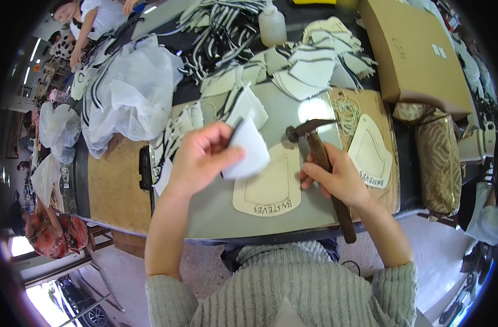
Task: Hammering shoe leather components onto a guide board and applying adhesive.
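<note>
Between the thumb and fingers of my left hand (202,158) is a white fabric piece with a black edge (250,151), raised over the board and slightly blurred. My right hand (339,175) is closed round the wooden handle of a hammer (317,148). Its metal head points up and away, and the handle end reaches past the near table edge. Below and between my hands, a cream pattern template (265,191) with an inner outline and handwriting lies on the grey board (213,220). A second cream template (369,148) rests to the right of the hammer.
White black-edged pieces (306,71) lie heaped at the back, beside a white squeeze bottle (272,27) and black-and-white strips (221,32). Coiled cord (347,113), a cardboard box (418,52) and a patterned roll (438,163) are on the right. Plastic bags (131,92) stand left; a co-worker (91,22) is beyond.
</note>
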A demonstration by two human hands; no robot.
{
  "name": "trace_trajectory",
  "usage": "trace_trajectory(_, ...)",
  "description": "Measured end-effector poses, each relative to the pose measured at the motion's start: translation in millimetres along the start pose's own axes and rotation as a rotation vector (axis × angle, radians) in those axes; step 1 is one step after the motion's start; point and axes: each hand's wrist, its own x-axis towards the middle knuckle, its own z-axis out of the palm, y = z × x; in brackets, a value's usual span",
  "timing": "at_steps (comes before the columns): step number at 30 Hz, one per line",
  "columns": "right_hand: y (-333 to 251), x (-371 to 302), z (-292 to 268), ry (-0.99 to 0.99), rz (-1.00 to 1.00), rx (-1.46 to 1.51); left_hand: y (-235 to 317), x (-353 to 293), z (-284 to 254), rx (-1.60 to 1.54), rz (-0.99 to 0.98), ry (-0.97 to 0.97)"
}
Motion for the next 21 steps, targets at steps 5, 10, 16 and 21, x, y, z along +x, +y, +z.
trace_trajectory(5,-3.4,5.4,0.5,-0.024,-0.016,-0.022,-11.6,-20.7,37.7,0.229,-0.16,-0.201)
trace_trajectory(10,-1.1,4.1,2.4,0.001,0.005,-0.035,-23.6,-17.8,41.0,0.321,-0.176,-0.123)
trace_trajectory(16,-2.2,2.3,3.6,0.017,0.01,-0.017,-28.6,-18.1,45.2,0.262,-0.165,-0.1)
trace_trajectory(21,-0.1,3.5,1.4,0.004,0.012,-0.047,-24.1,-15.5,45.0,0.386,-0.185,-0.143)
